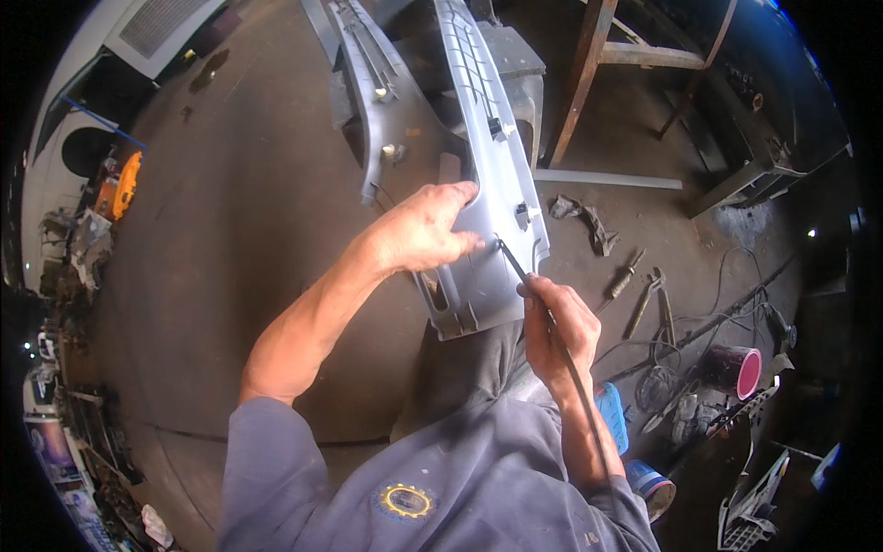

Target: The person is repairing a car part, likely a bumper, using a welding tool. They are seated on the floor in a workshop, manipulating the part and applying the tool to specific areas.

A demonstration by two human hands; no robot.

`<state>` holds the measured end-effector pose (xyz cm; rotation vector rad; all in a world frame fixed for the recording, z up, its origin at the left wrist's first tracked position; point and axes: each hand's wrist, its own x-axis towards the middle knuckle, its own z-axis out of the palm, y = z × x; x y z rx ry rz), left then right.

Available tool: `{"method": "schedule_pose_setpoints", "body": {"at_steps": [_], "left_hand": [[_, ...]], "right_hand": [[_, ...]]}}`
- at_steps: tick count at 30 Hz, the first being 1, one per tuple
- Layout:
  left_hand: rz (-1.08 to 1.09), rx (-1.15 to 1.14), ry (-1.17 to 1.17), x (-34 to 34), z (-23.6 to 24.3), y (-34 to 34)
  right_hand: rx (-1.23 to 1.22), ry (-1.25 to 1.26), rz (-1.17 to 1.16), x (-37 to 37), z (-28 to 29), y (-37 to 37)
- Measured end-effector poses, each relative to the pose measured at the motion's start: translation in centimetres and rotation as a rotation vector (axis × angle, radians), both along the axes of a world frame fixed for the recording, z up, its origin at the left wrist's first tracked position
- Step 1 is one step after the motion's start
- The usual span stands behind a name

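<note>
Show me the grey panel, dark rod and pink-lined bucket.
Grey panel [500, 184], head view: flat face.
Dark rod [512, 262], head view: shaft near tip.
Pink-lined bucket [723, 368], head view: outer wall.

The brown-grey floor [230, 221] is carrying scattered items. A pale flat bar [612, 178] is lying beyond a crumpled grey scrap [600, 230]. A slim handled tool [626, 273] is lying just beside long-handled pincers [639, 313]. A pink-lined can [736, 371] is resting farther right, and a blue-and-white can [647, 480] is resting nearer the lower edge.
</note>
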<state>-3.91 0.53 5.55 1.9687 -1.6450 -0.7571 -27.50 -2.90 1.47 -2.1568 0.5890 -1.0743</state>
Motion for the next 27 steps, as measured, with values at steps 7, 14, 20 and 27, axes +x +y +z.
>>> {"method": "schedule_pose_setpoints", "body": {"at_steps": [7,14,20,27], "left_hand": [[-0.020,0.183,0.076,-1.3,1.3,-1.2],[0.048,0.011,0.211,-1.6,-2.0,-1.9],[0.099,0.307,0.665,-0.4,-1.7,-3.1],[0.018,0.292,0.528,-2.1,-2.8,-3.9]], "right_hand": [[0.005,0.057,-0.017,-0.8,1.0,-1.3],[0.149,0.163,-0.033,-0.9,2.5,-3.2],[0.091,0.244,-0.010,-0.3,2.8,-4.2],[0.171,0.212,-0.119,-0.3,1.0,-3.6]]}}
